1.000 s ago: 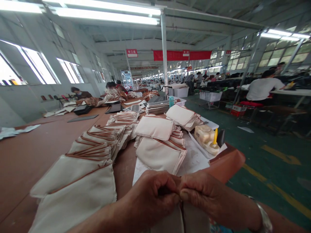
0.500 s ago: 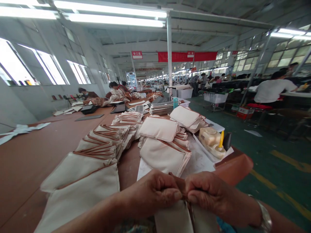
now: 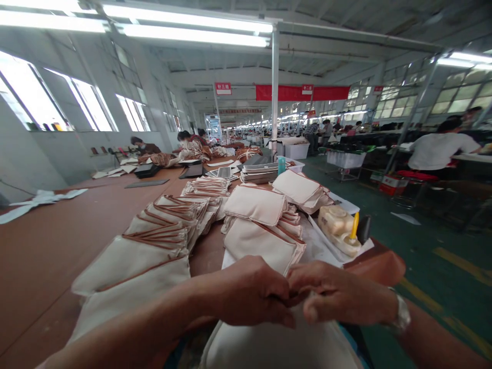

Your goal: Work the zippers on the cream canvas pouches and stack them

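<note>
Strip lights (image 3: pixel 192 35) hang above a brown tabletop (image 3: pixel 38 251). Nearer than the middle stack (image 3: pixel 257 243) of cream pieces, the left hand (image 3: pixel 249 294) and right hand (image 3: pixel 338 297) meet, fingers bent, at the far part of a cream panel (image 3: pixel 280 346); whether either grips it cannot be told. The cream panel lies on the near side of the middle stack. Left of that stack, brown-edged pieces (image 3: pixel 134 261) fan out; right of it sits a cloudy container (image 3: pixel 336 223); behind it, a teal bottle (image 3: pixel 282 165).
</note>
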Demonstrator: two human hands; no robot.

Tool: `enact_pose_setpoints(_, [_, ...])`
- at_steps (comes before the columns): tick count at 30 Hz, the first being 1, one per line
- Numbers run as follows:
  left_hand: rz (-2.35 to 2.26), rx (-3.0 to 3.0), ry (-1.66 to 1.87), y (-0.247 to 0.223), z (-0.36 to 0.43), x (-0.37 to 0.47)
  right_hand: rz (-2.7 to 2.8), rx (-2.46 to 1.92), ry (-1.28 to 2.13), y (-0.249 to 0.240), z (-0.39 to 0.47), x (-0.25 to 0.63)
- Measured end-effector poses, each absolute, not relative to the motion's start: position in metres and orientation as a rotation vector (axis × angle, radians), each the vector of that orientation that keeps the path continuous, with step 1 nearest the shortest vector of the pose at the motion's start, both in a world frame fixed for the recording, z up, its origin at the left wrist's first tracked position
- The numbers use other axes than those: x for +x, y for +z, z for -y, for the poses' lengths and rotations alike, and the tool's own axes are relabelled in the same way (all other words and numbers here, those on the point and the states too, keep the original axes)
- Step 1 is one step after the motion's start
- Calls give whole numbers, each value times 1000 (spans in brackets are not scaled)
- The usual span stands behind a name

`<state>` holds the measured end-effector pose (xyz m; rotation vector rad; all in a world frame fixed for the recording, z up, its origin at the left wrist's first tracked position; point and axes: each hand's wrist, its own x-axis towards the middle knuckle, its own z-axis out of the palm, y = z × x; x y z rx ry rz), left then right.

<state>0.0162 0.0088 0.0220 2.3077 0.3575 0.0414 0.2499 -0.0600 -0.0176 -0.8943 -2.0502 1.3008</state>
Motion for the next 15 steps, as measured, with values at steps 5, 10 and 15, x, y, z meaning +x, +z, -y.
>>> enact_pose_setpoints(5, [-518,2039,-338,24,-34,4,2058,-815,1235,-20,60,234])
enact_pose_setpoints(10, [-570,1634,-241,-6,-54,-35,2025,-959,1207,-41,56,277])
enact_pose_setpoints(15, [-516,1622,9,0,-27,-12,1936,-1012,1404,-34,56,261])
